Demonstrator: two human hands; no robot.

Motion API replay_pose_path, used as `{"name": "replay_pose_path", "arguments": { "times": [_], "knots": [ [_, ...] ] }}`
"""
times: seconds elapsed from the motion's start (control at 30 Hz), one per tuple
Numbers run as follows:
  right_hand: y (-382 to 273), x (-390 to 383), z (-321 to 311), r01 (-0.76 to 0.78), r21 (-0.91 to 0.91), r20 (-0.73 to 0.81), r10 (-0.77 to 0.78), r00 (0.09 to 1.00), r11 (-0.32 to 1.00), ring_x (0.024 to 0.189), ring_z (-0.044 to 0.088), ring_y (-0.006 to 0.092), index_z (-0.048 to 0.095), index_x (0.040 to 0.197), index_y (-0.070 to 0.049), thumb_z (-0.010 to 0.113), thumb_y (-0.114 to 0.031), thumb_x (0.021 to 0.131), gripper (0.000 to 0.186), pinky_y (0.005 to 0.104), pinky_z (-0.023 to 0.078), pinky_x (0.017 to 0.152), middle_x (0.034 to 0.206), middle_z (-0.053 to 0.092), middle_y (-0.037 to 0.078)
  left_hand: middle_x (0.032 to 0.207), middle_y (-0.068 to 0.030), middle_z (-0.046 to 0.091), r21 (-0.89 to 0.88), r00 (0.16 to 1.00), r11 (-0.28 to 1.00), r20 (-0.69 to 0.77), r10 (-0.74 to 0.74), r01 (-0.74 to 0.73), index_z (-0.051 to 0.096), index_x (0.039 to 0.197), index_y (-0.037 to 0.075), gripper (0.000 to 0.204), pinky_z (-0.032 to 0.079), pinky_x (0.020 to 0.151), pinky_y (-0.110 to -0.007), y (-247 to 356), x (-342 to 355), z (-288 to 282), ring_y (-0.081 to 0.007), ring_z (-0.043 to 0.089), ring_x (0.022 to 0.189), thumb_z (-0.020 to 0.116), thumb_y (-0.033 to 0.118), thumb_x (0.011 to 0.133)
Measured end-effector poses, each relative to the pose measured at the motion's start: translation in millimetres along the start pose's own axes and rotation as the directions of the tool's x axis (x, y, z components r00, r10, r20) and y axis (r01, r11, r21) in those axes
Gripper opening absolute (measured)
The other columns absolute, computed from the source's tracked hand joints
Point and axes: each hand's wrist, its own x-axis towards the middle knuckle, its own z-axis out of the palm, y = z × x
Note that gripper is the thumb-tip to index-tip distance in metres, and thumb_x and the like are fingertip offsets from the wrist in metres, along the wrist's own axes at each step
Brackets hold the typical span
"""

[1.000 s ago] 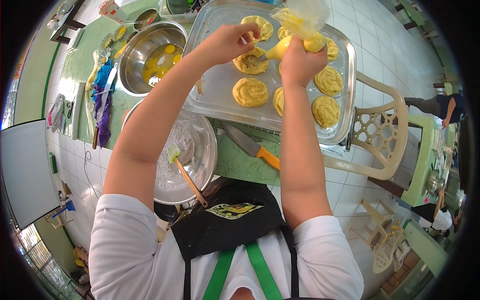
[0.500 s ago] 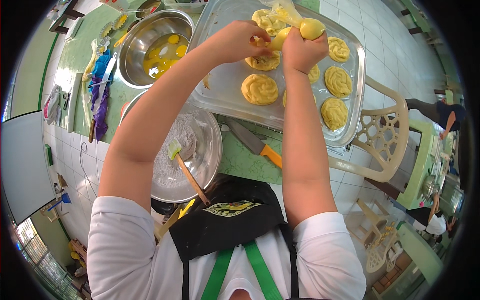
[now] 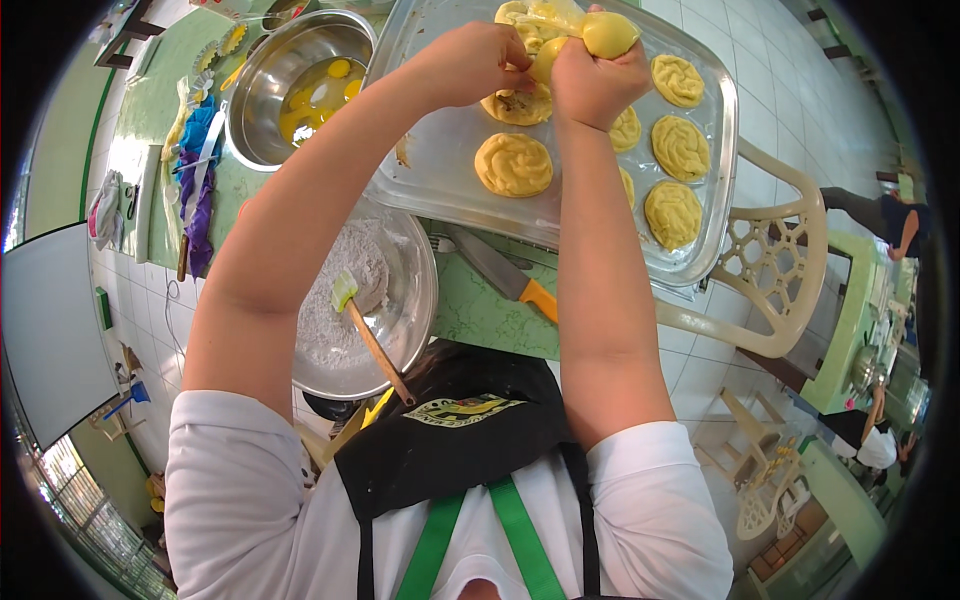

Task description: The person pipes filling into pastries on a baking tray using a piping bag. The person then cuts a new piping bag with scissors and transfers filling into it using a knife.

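My right hand point(image 3: 598, 85) is wrapped round a clear plastic piping bag point(image 3: 610, 35) filled with smooth yellow batter, which bulges out above and below the fist. My left hand point(image 3: 480, 62) has its curled fingertips at the bag's lower end, where the tip itself is hidden. Both are over a silver metal tray point(image 3: 430, 195) bearing several round yellow swirled mounds, among them one mound point(image 3: 513, 165) nearest me and another point(image 3: 680, 148) on the right. Just under my left fingers, a mound point(image 3: 517, 106) shows a brownish patch on top.
Left of the tray stands a steel bowl point(image 3: 245, 110) with cracked eggs. Nearer me, a bowl point(image 3: 425, 300) of white powder holds a green spatula point(image 3: 372, 345). An orange-handled knife point(image 3: 500, 270) lies by the tray. A plastic chair point(image 3: 790, 260) is at the right; people work farther off.
The view has shifted slightly, with the tray sitting a little higher in it. My hands keep their hold, and the bag's upper bulge leans slightly more to the left.
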Motion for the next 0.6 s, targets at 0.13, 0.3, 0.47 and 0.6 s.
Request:
{"name": "replay_pose_path", "arguments": {
  "times": [0.13,0.3,0.47,0.6],
  "knots": [
    [-8,3,-3,-0.084,0.058,0.007,0.083,0.996,0.995,0.073,0.062,0.0408,0.065,0.085,0.0,0.067,0.003,0.059,0.027,0.0438,0.049,0.067,0.079,0.065,0.021,0.106,-0.0075,0.065,0.029,0.999,0.998,-0.014,0.05,-0.049,0.071,0.099,0.005,0.032,0.049,0.08,-0.036,-2,4,3,-0.0272,0.062,0.091,0.071,0.031,0.08],
    [-6,2,2,-0.226,0.315,0.041,0.224,0.974,0.922,0.066,0.064,0.0152,0.064,0.077,0.002,0.062,0.004,0.069,0.009,0.0282,0.051,0.064,0.074,0.068,0.007,0.114,-0.0083,0.061,0.071,0.985,0.982,0.015,0.174,-0.174,0.068,0.105,0.002,0.029,0.047,0.085,-0.035,-7,6,1,-0.0215,0.058,0.1,0.065,0.026,0.088],
    [-13,19,-17,-0.4,0.273,0.05,0.403,0.914,0.875,0.071,0.064,0.0176,0.062,0.081,0.003,0.06,0.003,0.069,0.013,0.0294,0.051,0.068,0.081,0.067,0.009,0.094,-0.0068,0.062,0.104,0.928,0.944,-0.178,0.327,-0.313,0.065,0.089,0.002,0.023,0.049,0.074,-0.032,18,-13,2,-0.012,0.059,0.093,0.056,0.022,0.096],
    [-38,50,-51,-0.59,0.497,0.051,0.657,0.752,0.637,0.077,0.064,0.0191,0.061,0.087,0.004,0.064,0.001,0.072,0.016,0.0303,0.052,0.071,0.087,0.066,0.012,0.118,-0.0083,0.058,-0.27,0.982,0.951,-0.156,0.11,-0.149,0.07,0.105,0.001,0.034,0.044,0.091,-0.032,46,-35,-7,-0.0217,0.058,0.104,0.066,0.029,0.085]
  ]
}}
